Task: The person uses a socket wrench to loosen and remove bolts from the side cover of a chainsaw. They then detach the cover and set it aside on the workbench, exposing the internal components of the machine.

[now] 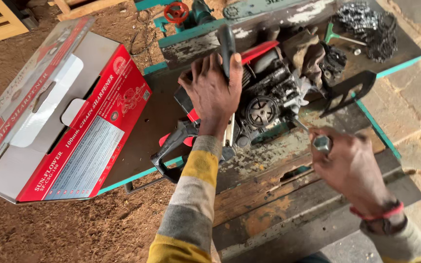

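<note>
Head view, centre of the frame: the left hand (214, 92) lies on top of a stripped chainsaw body (264, 97), its fingers (201, 68) curled shut around the black front handle bar (227, 46), thumb against the bar's right side. The saw sits on a worn surface (269, 204) of scuffed planks with flaking teal paint along the edges. Its casing is red plastic over greasy black metal, with a round ribbed flywheel showing near the middle and a black rear grip low at the left. At the lower right, the right hand (352, 168) has its fingers (339, 146) closed tight around a steel tool (317, 139), whose dull hexagonal socket end sticks out above the fist while its thin shaft points up-left to the saw's side. In the upper right lies a heaped saw chain (366, 29), dark and oily, with a green-handled tool (339, 36) just beside it. At the left rests an open red and grey cardboard box (74, 122) with a cut-out handle, tilted over the surface's edge above sawdust-covered ground.
</note>
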